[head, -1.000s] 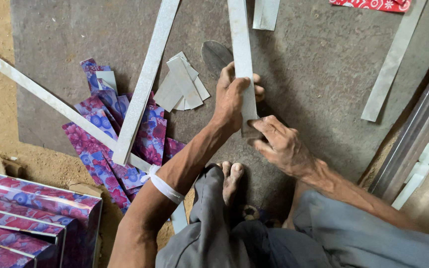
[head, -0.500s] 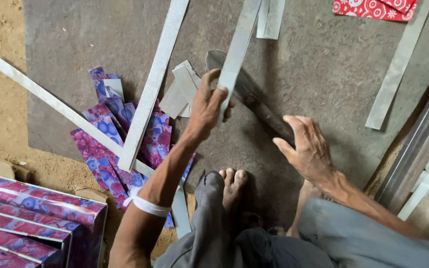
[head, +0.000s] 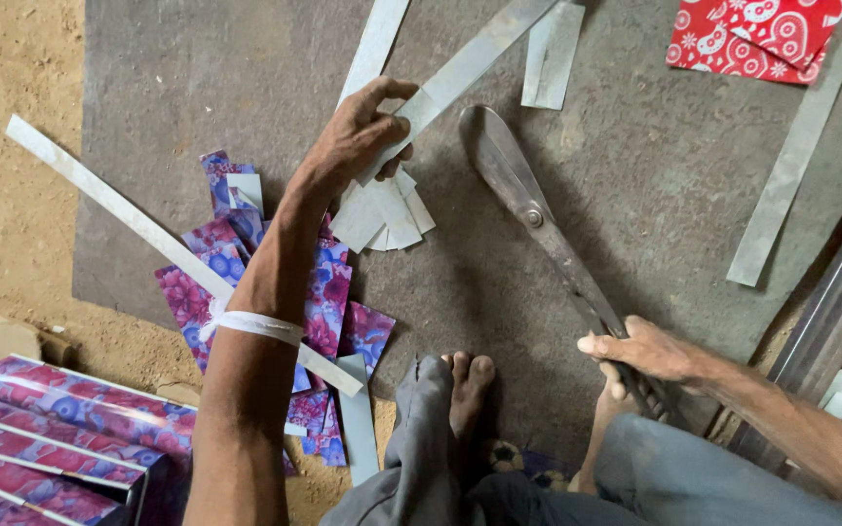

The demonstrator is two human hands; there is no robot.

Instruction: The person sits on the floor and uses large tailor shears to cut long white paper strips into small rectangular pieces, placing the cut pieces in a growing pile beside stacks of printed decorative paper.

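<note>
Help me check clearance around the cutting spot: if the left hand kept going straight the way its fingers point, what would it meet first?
The left hand, gripping a long metal strip, points up and right. Likely first is the short metal offcut beyond; the shears lie lower, probably off that line. Depth is unclear.

My left hand (head: 361,131) reaches forward on a straight arm, fingers curled shut around a thin grey strip (head: 460,70). My right hand (head: 640,353) stays low and close, fingers wrapped over the shears' handles (head: 626,365), forearm angled in.
</note>
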